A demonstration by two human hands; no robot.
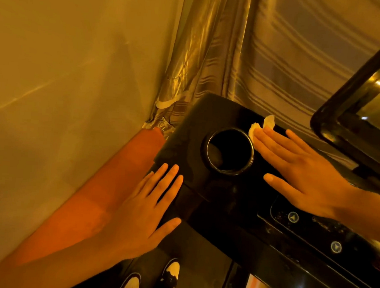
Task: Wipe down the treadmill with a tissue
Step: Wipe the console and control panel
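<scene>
1. Beside the round recessed cup holder (pixel 229 151), the right hand (pixel 300 170) lay flat with straight fingers, pressing a small crumpled white tissue (pixel 257 128) against the glossy black treadmill console (pixel 197 126).
2. The left hand (pixel 143 210) rested open-palmed on the console's near left edge, holding nothing.
3. To my eye, the wipe wanted even pressure, the tissue kept under the fingers, and overlapping strokes round the holder's rim.
4. The cup holder was dark inside; I could not tell whether anything sat in it.
</scene>
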